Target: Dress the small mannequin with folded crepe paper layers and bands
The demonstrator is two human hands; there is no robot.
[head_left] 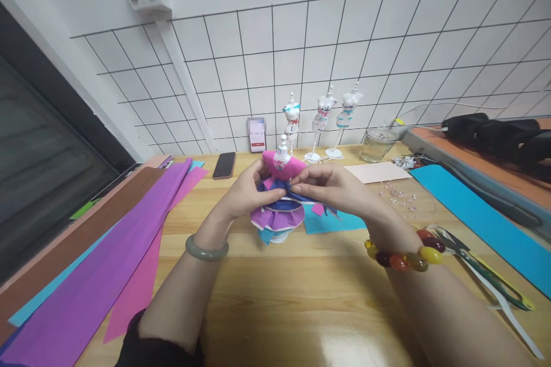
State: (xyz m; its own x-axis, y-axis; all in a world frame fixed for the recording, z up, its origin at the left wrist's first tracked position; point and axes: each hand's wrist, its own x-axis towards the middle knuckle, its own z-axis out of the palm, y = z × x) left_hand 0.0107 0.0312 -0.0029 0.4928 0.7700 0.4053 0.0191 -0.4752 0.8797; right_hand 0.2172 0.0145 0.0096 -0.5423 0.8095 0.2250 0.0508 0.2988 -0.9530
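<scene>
A small white dress form (283, 149) stands upright on the table, wearing a layered paper dress (279, 218). Its bodice is bright pink, and below it come dark blue, purple and light blue ruffles with pale edges. My left hand (247, 192) closes around the left side of the waist, thumb on the blue ruffle. From the right, my right hand (331, 186) pinches the blue ruffle just under the bodice. The fingertips nearly meet at the front. Behind my right wrist lies a light blue paper piece (340, 222) with a pink scrap on it.
Long purple (129, 235), brown and pink paper strips cover the left side. At the back are a dark phone (224, 165), another propped phone (257, 136), several bare dress forms (321, 114) and a glass (379, 144). Scissors (482, 269), beads and blue paper (486, 218) lie right.
</scene>
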